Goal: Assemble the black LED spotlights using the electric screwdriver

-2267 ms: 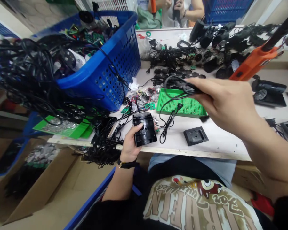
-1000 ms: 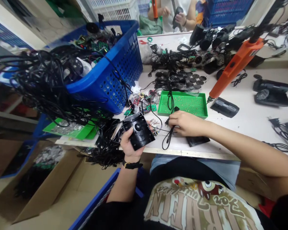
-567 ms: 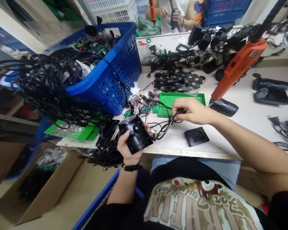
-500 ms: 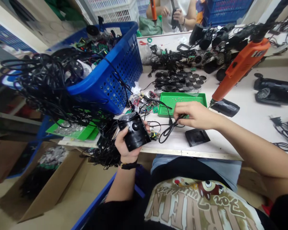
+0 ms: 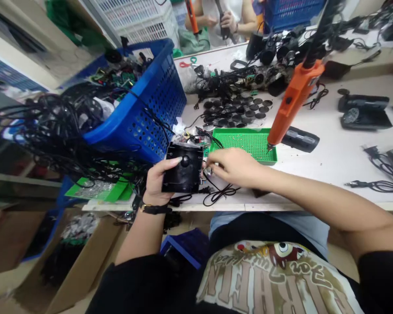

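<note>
The left hand (image 5: 156, 181) grips a square black plastic housing (image 5: 183, 174) upright — the right hand (image 5: 236, 168) sits just beside its right edge, fingertips (image 5: 212, 170) pinched, any hold hidden.

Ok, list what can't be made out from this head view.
The black plastic housing: the left hand hides its far side.
The small part at the housing's edge: the right hand covers most of it, so it can't be identified.
The green tray: its specks are too small to tell.
The blue basket: black cables bury its contents.
The co-worker: cut off by the top edge.
</note>
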Available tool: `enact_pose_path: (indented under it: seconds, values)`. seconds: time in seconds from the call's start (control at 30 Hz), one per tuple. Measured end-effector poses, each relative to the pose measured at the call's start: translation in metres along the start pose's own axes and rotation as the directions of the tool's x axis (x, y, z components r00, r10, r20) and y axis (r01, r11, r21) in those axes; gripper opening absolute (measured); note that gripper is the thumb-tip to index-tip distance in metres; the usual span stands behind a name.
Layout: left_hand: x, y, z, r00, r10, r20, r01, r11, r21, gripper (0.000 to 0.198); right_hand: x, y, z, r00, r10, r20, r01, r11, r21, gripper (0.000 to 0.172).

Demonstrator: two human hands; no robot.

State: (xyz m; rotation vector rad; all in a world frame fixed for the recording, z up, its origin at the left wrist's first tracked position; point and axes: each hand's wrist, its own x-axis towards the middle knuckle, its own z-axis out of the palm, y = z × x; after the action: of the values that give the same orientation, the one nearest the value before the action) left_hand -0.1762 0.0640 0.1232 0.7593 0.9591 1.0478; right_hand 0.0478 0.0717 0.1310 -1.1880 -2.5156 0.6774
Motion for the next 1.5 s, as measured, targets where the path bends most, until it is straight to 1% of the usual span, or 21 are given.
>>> enact_pose_path:
  seconds: [0.03,0.07,0.17,0.23,0.3,0.37,0.5,0.63,0.67,0.73,0.8,0.83,0.9,0.93,1.03,1.07,1.13,1.23,1.3,1.4,1.5]
  values:
    - [-0.001,-0.001,0.000,1.000,0.008,0.016,-0.008,1.000,0.024,0.031,0.014,0.002,0.001,0.997,0.068,-0.033,-0.068,0.998,0.019,0.027]
    - [-0.002,-0.002,0.000,1.000,0.012,0.022,-0.013,0.999,0.040,0.031,0.026,0.004,0.002,0.993,0.118,-0.028,-0.117,0.992,0.037,0.028]
    - [-0.003,-0.005,-0.002,0.999,0.042,0.023,-0.043,0.998,0.054,0.032,0.048,0.009,0.012,0.988,0.155,0.009,-0.156,0.984,0.081,0.031]
    - [-0.003,-0.007,-0.005,0.998,0.054,0.018,-0.055,0.997,0.045,0.034,0.046,0.012,0.019,0.988,0.147,-0.051,-0.140,0.983,0.117,0.033]
    - [-0.001,-0.009,-0.007,0.997,0.080,0.006,-0.080,0.997,0.021,0.035,0.035,0.013,0.024,0.980,0.159,-0.118,-0.140,0.978,0.154,0.037]
    - [0.002,-0.013,-0.008,0.991,0.134,-0.004,-0.134,0.991,-0.017,0.037,0.021,0.016,0.028,0.966,0.222,-0.132,-0.198,0.965,0.171,0.038]
    - [0.008,-0.023,-0.001,0.966,0.257,0.021,-0.254,0.963,-0.089,0.048,0.007,0.023,0.039,0.925,0.379,-0.033,-0.364,0.907,0.210,0.031]
    - [0.010,-0.039,0.006,0.939,0.334,0.080,-0.328,0.941,-0.087,0.063,0.012,0.032,0.058,0.918,0.394,0.045,-0.387,0.865,0.320,0.015]
    - [0.011,-0.043,0.007,0.930,0.357,0.091,-0.349,0.933,-0.088,0.067,0.014,0.034,0.063,0.921,0.385,0.056,-0.378,0.851,0.364,0.018]
    - [0.013,-0.049,0.005,0.913,0.393,0.113,-0.382,0.918,-0.103,0.070,0.016,0.036,0.070,0.932,0.356,0.059,-0.341,0.812,0.473,0.035]
    - [0.013,-0.053,0.002,0.912,0.389,0.129,-0.373,0.918,-0.132,0.069,0.017,0.038,0.074,0.943,0.329,0.049,-0.294,0.756,0.585,0.055]
    - [0.013,-0.054,0.001,0.919,0.372,0.132,-0.354,0.924,-0.143,0.067,0.017,0.038,0.075,0.947,0.319,0.045,-0.275,0.729,0.627,0.058]
    - [0.010,-0.054,0.000,0.935,0.332,0.126,-0.313,0.938,-0.147,0.065,0.015,0.041,0.077,0.950,0.312,0.005,-0.220,0.659,0.720,0.054]
    - [0.007,-0.054,0.000,0.943,0.312,0.117,-0.296,0.945,-0.139,0.065,0.013,0.043,0.078,0.949,0.313,-0.049,-0.162,0.611,0.775,0.050]
    - [-0.004,-0.056,0.005,0.965,0.250,0.080,-0.243,0.966,-0.088,0.063,0.005,0.047,0.075,0.904,0.320,-0.282,0.107,0.471,0.876,0.042]
    - [-0.009,-0.057,0.008,0.971,0.230,0.061,-0.225,0.972,-0.074,0.061,0.001,0.047,0.072,0.885,0.314,-0.343,0.179,0.451,0.875,0.042]
    - [-0.020,-0.058,0.017,0.978,0.207,0.011,-0.206,0.976,-0.062,0.058,-0.010,0.044,0.064,0.869,0.286,-0.404,0.233,0.485,0.843,0.041]
    - [-0.036,-0.056,0.034,0.974,0.217,-0.071,-0.223,0.971,-0.083,0.051,-0.031,0.035,0.046,0.844,0.259,-0.469,0.227,0.620,0.751,0.041]
    - [-0.044,-0.051,0.048,0.973,0.212,-0.094,-0.222,0.970,-0.105,0.045,-0.047,0.030,0.032,0.818,0.245,-0.520,0.218,0.705,0.675,0.041]
    - [-0.047,-0.043,0.066,0.985,0.159,-0.062,-0.167,0.975,-0.149,0.042,-0.070,0.026,0.008,0.788,0.223,-0.574,0.207,0.783,0.587,0.042]
    - [-0.040,-0.043,0.081,0.996,0.094,-0.004,-0.093,0.974,-0.205,0.037,-0.088,0.024,-0.013,0.735,0.205,-0.646,0.174,0.864,0.472,0.035]
